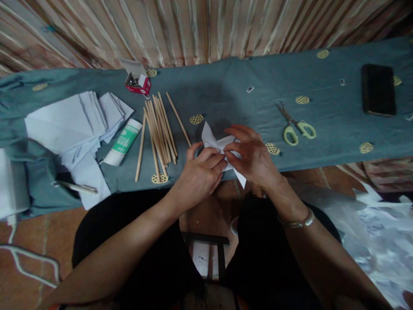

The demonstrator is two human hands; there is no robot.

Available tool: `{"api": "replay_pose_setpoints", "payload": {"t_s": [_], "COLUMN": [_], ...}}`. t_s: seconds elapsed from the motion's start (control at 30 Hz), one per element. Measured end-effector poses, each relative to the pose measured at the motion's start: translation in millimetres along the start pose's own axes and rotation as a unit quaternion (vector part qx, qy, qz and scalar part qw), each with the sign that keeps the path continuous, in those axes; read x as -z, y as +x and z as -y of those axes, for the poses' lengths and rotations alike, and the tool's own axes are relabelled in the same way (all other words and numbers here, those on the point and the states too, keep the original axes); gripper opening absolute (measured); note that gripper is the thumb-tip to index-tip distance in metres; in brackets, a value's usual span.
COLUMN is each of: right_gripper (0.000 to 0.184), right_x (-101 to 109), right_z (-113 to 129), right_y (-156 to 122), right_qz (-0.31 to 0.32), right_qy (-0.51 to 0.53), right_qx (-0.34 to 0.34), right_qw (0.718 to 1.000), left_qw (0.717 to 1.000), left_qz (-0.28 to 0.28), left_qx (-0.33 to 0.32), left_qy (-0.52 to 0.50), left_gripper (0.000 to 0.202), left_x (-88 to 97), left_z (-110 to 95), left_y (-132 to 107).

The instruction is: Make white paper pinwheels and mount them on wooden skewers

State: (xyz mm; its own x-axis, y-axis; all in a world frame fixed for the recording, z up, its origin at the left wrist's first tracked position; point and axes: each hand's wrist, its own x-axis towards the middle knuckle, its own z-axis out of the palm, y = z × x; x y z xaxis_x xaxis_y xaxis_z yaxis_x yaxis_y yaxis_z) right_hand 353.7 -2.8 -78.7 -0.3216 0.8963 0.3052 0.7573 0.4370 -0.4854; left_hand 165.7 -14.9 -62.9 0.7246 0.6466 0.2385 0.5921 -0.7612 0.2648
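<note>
A folded white paper shape [211,138] with pointed flaps lies at the near edge of the teal cloth-covered table [226,90]. My left hand [200,174] has its fingers curled and pinched on the paper's middle. My right hand [250,153] pinches the same paper from the right, with a metal bangle on that wrist. Part of the paper is hidden under both hands.
Left of my hands lie several wooden sticks [158,129], a glue tube [123,141], a small red box of pins [138,82] and a stack of white paper sheets [72,125]. Green-handled scissors [297,127] and a black phone [378,89] sit to the right. Paper scraps litter the floor [380,241].
</note>
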Motion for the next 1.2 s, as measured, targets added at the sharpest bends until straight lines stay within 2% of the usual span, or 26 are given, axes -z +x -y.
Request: {"api": "replay_pose_setpoints", "payload": {"t_s": [0.47,0.83,1.2], "right_gripper": [0.019,0.021,0.017], "right_x": [-1,-4,-1], "right_z": [-2,-1,1], "right_y": [-4,-5,-11], "right_qz": [-0.01,-0.024,-0.01], "right_qy": [-0.027,-0.02,-0.027], "right_qx": [0.041,0.029,0.03], "right_qw": [0.999,0.999,0.999], "left_qw": [1.0,1.0,1.0], "left_qz": [0.005,0.005,0.007], "left_qx": [0.003,0.003,0.004], "left_qy": [-0.002,-0.01,-0.007], "left_gripper": [0.025,0.026,0.026], "left_x": [0.2,0.6,1.2], "left_z": [0,0,0], "left_y": [0,1,1]}}
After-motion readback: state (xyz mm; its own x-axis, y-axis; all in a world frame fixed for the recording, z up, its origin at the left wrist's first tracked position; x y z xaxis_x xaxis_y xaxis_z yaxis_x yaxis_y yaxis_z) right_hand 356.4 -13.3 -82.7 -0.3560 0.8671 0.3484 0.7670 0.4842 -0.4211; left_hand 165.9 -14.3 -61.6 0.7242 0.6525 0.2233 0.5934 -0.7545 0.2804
